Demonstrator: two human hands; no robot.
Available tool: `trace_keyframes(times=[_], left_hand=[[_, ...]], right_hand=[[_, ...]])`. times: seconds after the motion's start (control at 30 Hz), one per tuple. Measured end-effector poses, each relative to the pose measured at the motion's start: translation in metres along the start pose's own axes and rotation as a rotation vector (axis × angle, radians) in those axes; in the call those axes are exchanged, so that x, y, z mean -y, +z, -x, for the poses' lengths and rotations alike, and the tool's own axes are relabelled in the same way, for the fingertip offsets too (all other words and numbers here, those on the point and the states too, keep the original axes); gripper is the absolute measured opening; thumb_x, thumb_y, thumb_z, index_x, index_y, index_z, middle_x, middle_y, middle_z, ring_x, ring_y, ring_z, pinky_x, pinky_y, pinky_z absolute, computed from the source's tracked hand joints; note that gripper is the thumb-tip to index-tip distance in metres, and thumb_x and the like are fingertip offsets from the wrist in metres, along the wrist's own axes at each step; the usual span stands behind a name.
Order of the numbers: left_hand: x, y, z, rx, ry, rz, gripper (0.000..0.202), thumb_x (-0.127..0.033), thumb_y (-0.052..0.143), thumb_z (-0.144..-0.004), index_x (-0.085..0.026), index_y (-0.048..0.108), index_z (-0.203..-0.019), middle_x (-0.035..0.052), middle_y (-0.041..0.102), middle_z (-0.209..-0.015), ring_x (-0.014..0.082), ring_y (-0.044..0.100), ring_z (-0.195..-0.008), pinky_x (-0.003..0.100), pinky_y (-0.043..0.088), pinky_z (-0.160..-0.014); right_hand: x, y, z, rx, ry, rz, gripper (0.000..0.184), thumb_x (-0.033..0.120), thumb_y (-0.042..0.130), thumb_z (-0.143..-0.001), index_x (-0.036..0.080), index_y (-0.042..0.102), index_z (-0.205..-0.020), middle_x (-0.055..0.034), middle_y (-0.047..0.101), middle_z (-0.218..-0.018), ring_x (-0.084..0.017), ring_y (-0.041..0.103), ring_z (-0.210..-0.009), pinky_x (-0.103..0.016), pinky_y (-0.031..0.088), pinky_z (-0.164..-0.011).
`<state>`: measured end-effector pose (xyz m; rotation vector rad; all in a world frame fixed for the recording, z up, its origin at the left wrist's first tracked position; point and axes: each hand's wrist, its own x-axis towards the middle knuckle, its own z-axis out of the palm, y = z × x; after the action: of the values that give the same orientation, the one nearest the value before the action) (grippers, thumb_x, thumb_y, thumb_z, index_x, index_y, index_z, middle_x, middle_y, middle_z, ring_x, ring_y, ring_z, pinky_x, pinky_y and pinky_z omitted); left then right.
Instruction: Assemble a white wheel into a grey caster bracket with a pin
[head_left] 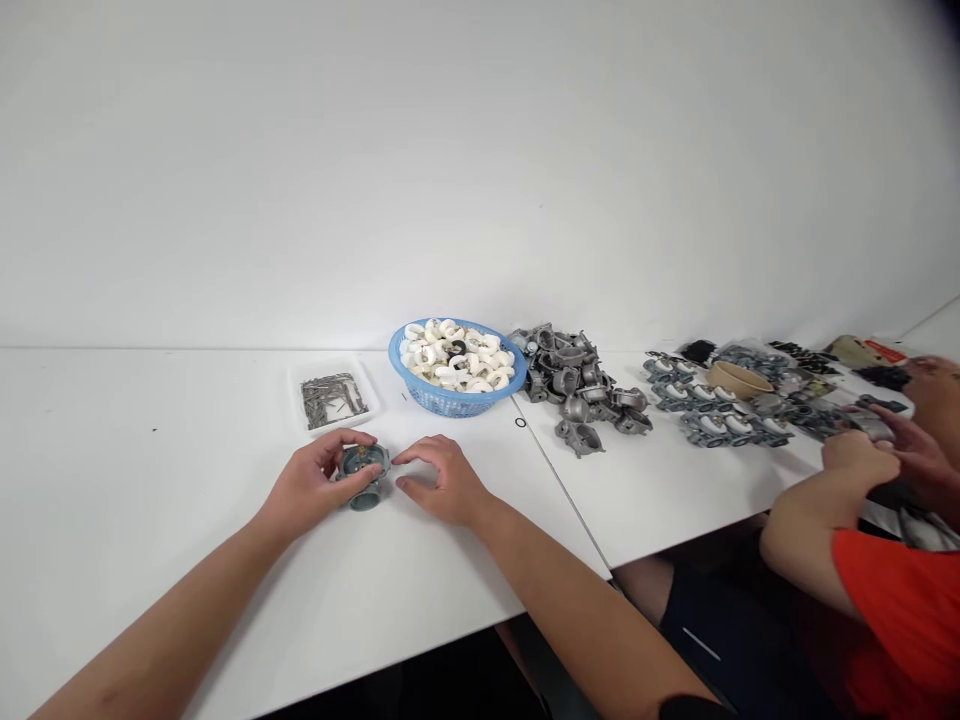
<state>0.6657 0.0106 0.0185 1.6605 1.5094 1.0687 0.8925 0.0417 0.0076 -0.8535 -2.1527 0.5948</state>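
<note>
My left hand (pixel 319 478) grips a grey metal carburetor body (pixel 365 497), thumb across its front and fingers round its far side. The carburetor's open bowl side faces up, with a brass part inside, and its round bore points toward me. Just to the right, my right hand (pixel 442 480) has thumb and forefinger apart, fingertips close to the carburetor's edge. Whether they touch it I cannot tell; nothing shows between them. Behind my left hand stands a white tray (pixel 373 420) of thin metal pins (pixel 328 398). A blue basket (pixel 457 404) of white plastic floats (pixel 427 355) is farther back.
Grey metal bowls (pixel 577 380) lie heaped right of the basket. Beyond them stand rows of carburetors with white floats (pixel 724 425) and a tan bowl (pixel 739 380). At the right a co-worker in a red sleeve (pixel 900 590) handles parts. A small black ring (pixel 520 422) lies near the table seam.
</note>
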Motion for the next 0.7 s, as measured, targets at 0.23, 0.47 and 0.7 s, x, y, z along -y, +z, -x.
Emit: trace_keyframes(times=[0.23,0.47,0.7], left_hand=[[0.003,0.001,-0.002,0.055,0.147,-0.053,0.040,-0.058,0.073,-0.076,-0.025,0.068,-0.100,0.0063,0.070,-0.111,0.0213,0.061,-0.083,0.033,0.052,-0.066],[0.006,-0.001,-0.005,0.092,0.159,-0.037,0.041,-0.056,0.074,-0.076,-0.027,0.067,-0.104,0.0042,0.068,-0.114,0.0184,0.058,-0.081,0.034,0.053,-0.072],[0.005,-0.002,-0.006,0.035,0.135,-0.034,0.044,-0.062,0.072,-0.076,-0.024,0.069,-0.099,0.0051,0.070,-0.101,0.0171,0.055,-0.075,0.033,0.052,-0.068]], right_hand=[[-0.006,-0.070,-0.041,-0.394,-0.024,0.356,0.022,0.029,0.049,-0.094,0.021,0.069,-0.093,-0.0057,0.073,-0.097,-0.021,0.065,-0.098,-0.036,0.046,-0.094],[-0.039,-0.113,-0.103,-0.170,0.430,0.714,0.044,0.035,0.066,-0.085,0.022,0.063,-0.127,-0.0095,0.070,-0.118,-0.030,0.056,-0.118,-0.044,0.035,-0.105],[-0.045,-0.114,-0.117,-0.121,0.415,0.740,0.045,0.018,0.061,-0.083,0.023,0.064,-0.127,-0.0105,0.071,-0.103,-0.029,0.058,-0.111,-0.047,0.028,-0.107]])
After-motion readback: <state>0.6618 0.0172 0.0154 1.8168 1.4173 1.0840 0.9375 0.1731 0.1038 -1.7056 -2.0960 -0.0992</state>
